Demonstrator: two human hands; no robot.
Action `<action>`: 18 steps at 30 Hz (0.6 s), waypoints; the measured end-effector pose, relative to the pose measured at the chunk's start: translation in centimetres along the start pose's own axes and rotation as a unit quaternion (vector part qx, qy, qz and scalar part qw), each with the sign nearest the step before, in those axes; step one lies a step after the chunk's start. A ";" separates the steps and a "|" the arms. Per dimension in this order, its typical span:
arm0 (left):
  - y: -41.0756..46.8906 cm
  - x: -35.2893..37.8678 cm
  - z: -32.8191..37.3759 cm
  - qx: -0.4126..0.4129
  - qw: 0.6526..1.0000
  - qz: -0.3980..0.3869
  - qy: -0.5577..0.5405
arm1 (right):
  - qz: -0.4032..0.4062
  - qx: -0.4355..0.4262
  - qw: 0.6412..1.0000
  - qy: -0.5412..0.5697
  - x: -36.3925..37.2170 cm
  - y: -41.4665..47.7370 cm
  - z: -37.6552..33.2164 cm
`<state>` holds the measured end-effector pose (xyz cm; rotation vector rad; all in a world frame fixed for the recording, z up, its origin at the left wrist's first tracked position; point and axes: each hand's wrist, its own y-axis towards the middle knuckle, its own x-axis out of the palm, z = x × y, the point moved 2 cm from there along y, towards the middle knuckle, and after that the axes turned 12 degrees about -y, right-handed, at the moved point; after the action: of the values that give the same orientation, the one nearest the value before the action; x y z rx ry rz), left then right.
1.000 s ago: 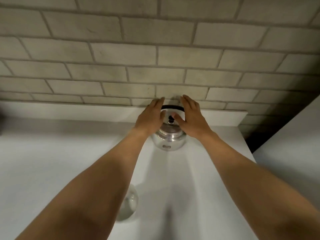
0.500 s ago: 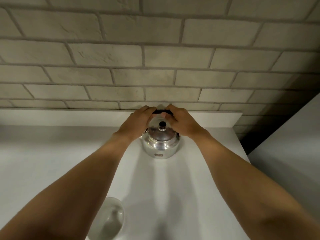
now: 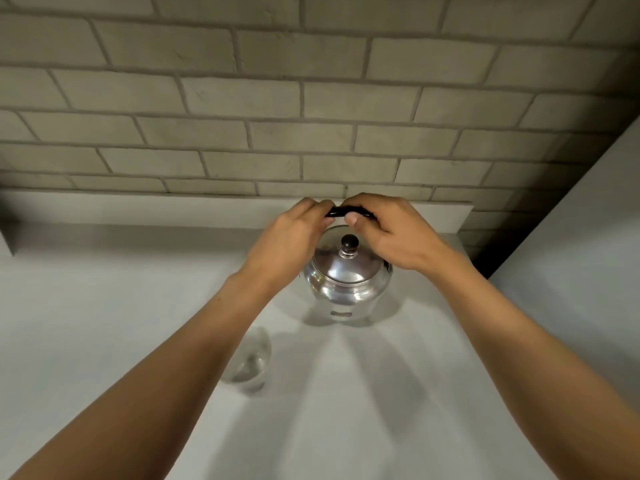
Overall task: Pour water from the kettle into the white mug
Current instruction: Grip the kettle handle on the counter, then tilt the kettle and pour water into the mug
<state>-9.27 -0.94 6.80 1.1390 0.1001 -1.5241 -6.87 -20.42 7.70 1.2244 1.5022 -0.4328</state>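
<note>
A pale grey countertop (image 3: 104, 323) ran below a grey brick wall (image 3: 311, 98), and on it stood the shiny round steel kettle (image 3: 346, 282), upright. The left hand (image 3: 287, 244) and right hand (image 3: 391, 233) were both clenched around its black arched handle (image 3: 341, 212) above the lid. The white mug (image 3: 251, 362) sat nearer, partly hidden behind the left forearm.

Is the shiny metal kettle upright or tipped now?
Upright. The shiny metal kettle stands level, its lid knob on top; both hands grip its black handle.

Bare forearms (image 3: 194, 344), no sleeves
</note>
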 end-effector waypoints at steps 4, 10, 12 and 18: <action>-3.5 0.0 2.9 -0.022 0.999 0.004 -0.037 | 0.024 0.004 1.000 -0.010 -0.8 -3.4 -1.7; -8.6 0.1 5.7 -0.047 0.995 0.031 -0.086 | 0.018 0.009 1.000 -0.009 -0.7 -8.2 -3.0; -11.0 0.3 6.7 -0.030 0.995 0.079 -0.054 | 0.019 0.010 1.000 -0.011 -0.9 -9.3 -3.3; -17.0 4.2 7.9 0.040 0.999 0.019 -0.002 | 0.017 0.018 0.999 -0.022 -2.0 -10.9 -4.7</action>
<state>-26.86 -3.28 -0.58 1.1944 0.0151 -1.5090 -18.76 -21.97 7.45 1.2578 1.4405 -0.4630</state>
